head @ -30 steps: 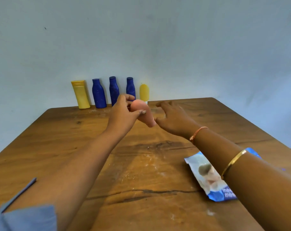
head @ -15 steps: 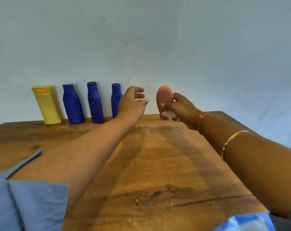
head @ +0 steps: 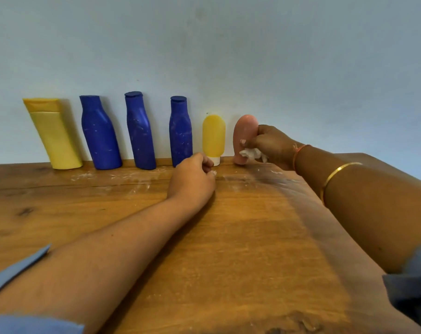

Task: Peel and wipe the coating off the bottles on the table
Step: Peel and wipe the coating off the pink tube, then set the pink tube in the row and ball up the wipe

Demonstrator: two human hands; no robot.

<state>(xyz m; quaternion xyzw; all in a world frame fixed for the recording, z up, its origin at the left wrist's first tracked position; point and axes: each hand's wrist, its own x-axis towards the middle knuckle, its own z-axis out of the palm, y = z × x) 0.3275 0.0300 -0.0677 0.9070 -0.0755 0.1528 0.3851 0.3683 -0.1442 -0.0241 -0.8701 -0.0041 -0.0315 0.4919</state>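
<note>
Your right hand (head: 272, 145) grips the pink bottle (head: 244, 128) and a white wad (head: 250, 154); the small yellow bottle (head: 213, 136) stands just beside, at 9 o'clock. On your left hand (head: 192, 179) the fingers curl loosely, empty.

One wide view from the person's head looks forward and slightly down over the wooden table (head: 240, 237), facing the pale wall (head: 228, 44); it sits close. The table fills the lower half.
</note>
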